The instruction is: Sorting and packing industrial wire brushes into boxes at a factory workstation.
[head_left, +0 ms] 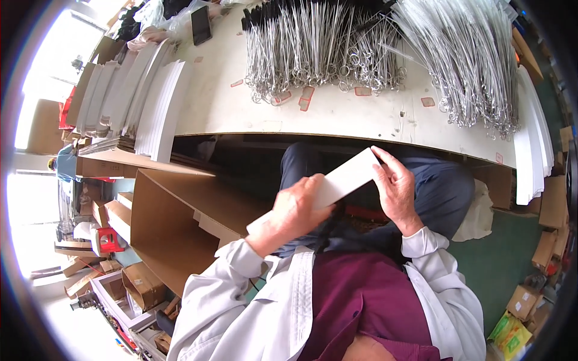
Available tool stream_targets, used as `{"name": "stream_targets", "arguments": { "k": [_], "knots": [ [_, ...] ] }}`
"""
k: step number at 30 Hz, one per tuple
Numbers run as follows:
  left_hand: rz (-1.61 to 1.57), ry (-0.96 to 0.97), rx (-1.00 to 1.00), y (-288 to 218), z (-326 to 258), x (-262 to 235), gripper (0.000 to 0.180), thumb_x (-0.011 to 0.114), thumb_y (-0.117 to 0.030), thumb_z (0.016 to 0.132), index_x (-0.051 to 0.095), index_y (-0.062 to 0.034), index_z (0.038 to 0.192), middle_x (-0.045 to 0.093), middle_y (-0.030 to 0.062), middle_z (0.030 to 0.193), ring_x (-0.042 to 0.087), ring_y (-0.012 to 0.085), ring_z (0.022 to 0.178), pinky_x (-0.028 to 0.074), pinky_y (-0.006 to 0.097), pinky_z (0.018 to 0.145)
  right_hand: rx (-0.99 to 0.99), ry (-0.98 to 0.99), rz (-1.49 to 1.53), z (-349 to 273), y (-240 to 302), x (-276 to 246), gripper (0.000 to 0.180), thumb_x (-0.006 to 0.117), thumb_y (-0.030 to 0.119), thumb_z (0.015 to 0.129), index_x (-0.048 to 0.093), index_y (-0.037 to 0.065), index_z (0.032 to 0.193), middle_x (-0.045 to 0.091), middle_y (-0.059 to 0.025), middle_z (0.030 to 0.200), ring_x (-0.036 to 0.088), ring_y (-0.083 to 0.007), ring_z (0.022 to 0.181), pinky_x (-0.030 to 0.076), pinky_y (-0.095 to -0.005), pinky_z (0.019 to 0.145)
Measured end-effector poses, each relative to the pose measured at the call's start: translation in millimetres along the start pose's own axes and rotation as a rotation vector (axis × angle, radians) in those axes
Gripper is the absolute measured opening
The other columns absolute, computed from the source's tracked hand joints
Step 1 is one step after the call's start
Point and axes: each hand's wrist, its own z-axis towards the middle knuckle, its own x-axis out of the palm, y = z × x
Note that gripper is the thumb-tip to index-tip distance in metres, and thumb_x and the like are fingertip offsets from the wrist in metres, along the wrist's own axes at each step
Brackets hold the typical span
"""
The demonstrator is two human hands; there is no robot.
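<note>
With my left grip wrapped round the slim white box over my lap, off the worktop's six o'clock edge, I should hold firmly without crushing, my right grip's parted fingers steadying its two o'clock end.

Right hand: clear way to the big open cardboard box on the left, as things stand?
Probably not directly: the left hand, gripping the narrow white box, lies between the right hand and the cardboard box. The right hand is also at the white box's upper end.
</note>
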Motion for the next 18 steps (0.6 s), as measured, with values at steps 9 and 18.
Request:
{"name": "stream_targets", "arguments": {
  "k": [9,18],
  "knots": [
    [0.297,-0.364,-0.127,70.5,33.7,-114.4,0.050,0.085,-0.020,0.079,0.063,0.0003,0.118,0.068,0.0209,0.097,0.068,0.0392,0.090,0.055,0.042,0.079,-0.322,-0.120,-0.490,51.0,19.2,-17.6,0.019,0.072,0.012,0.094,0.072,0.000,0.108,0.066,-0.0067,0.075,0.058,-0.0138,0.061,0.048,-0.0276,0.059],
    [0.505,-0.468,-0.473,134.4,83.8,-166.4,0.069,0.074,-0.054,0.083,0.067,0.0091,0.109,0.072,0.0304,0.098,0.071,0.0444,0.095,0.056,0.049,0.085,-0.487,0.140,-0.540,106.7,28.0,44.1,0.021,0.070,0.008,0.088,0.070,0.003,0.109,0.072,-0.0129,0.090,0.071,-0.0297,0.080,0.057,-0.0411,0.071]
  ]
}}
